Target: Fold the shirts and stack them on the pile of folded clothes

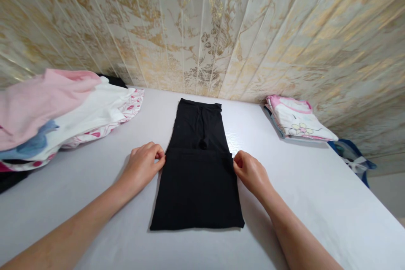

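Observation:
Black pants point(199, 190) lie flat on the white table, with the near part folded up over the far part. The waistband points toward the wall. My left hand point(144, 162) pinches the left end of the folded-over edge between thumb and fingers. At the right end of that same edge, my right hand point(251, 171) holds the cloth in a similar pinch. The fold along the near side lies fairly straight, and the cloth looks smooth.
A loose heap of clothes point(76, 105), pink, white and patterned, sits on the left of the white table point(303, 202). Folded clothes point(299, 120) are stacked at the back right. Beyond the right edge is a blue-trimmed clear bag point(354, 158). A gold-patterned curtain point(202, 29) hangs behind.

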Demonstrator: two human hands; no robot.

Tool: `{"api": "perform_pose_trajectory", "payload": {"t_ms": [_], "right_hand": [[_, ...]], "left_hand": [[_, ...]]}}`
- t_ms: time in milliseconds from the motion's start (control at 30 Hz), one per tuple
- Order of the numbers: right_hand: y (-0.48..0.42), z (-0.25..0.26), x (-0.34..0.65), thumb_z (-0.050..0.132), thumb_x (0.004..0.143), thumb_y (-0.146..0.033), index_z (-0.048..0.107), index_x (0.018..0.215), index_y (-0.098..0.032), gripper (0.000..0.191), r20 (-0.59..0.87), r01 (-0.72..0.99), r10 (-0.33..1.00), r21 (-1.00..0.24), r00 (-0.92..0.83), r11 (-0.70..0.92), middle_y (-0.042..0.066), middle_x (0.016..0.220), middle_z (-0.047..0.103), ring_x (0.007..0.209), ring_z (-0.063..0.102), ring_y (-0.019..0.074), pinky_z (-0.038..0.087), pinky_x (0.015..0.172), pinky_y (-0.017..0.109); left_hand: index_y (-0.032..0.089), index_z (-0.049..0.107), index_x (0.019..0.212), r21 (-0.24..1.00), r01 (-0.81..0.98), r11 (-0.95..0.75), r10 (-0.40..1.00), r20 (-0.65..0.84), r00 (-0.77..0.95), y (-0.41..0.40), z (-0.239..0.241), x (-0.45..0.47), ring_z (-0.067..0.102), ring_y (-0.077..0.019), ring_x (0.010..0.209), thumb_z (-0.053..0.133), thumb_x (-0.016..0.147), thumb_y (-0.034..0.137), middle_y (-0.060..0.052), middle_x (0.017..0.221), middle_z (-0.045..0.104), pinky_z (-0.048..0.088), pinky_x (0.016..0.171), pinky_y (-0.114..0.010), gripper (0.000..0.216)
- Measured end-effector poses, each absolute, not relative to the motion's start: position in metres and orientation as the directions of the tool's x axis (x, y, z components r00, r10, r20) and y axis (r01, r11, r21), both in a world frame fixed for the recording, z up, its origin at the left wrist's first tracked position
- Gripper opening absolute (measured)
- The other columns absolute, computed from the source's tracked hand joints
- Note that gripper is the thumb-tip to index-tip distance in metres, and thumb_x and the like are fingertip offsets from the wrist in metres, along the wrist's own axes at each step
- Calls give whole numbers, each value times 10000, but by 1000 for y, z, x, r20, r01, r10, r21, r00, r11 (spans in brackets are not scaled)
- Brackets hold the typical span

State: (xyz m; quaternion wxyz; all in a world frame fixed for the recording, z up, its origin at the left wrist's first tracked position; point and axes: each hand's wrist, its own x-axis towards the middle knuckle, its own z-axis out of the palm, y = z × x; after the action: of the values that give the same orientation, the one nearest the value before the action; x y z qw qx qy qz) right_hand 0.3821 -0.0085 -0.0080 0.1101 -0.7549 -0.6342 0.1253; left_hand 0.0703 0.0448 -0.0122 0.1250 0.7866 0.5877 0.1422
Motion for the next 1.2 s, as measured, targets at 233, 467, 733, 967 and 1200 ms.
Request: {"api": "perform_pose_trajectory", "payload": {"t_ms": [233, 467, 733, 967, 1200], "right_hand": [[-8, -18, 395, 486, 870, -322, 588, 855, -228, 140, 12, 814, 995, -577, 95, -71, -8, 772, 629, 648, 554, 150, 385, 607, 271], [-6, -21, 389, 451, 924, -357, 631, 1003, -211, 244, 227, 787, 972, -609, 55, 97, 53, 957, 596, 738, 588, 162, 472, 728, 320], [-4, -24, 382, 477, 918, -281, 603, 1143, -210, 268, 331, 899, 943, -400, -39, 178, 102, 1081, 606, 976, 611, 243, 509, 855, 403], [-5, -19, 349, 447, 959, -282, 404, 1436, -187, 489, 350, 861, 882, -285, -317, 422, 132, 1446, 461, 1331, 422, 259, 386, 1083, 473], [-3, -21, 339, 460, 960, -378, 256, 1520, -213, 618, 152, 849, 889, -265, -431, 457, 107, 1529, 361, 1415, 312, 246, 318, 1136, 486]], "left_hand": [[227, 587, 790, 529, 819, -221, 975, 93, 203, 47, -15, 67, 600, -167, 737, 500, 796, 303, 17, 762, 633, 430, 729, -293, 116], [216, 647, 909, 659, 686, -308, 951, 225, 211, 48, -21, 69, 611, -178, 812, 493, 867, 438, -18, 884, 631, 480, 776, -311, 274], [211, 622, 1052, 485, 779, -398, 906, 343, 249, 42, -19, 77, 610, -214, 940, 474, 918, 310, -47, 997, 635, 472, 873, -392, 223], [192, 447, 1384, 305, 666, -681, 729, 367, 578, 8, -10, 104, 431, -232, 1325, 420, 972, 394, -97, 1416, 510, 350, 1105, -419, 460], [199, 276, 1506, 162, 638, -753, 658, 166, 735, 0, -33, 106, 254, -269, 1442, 413, 906, 625, -90, 1557, 328, 189, 1169, -478, 749]]}}
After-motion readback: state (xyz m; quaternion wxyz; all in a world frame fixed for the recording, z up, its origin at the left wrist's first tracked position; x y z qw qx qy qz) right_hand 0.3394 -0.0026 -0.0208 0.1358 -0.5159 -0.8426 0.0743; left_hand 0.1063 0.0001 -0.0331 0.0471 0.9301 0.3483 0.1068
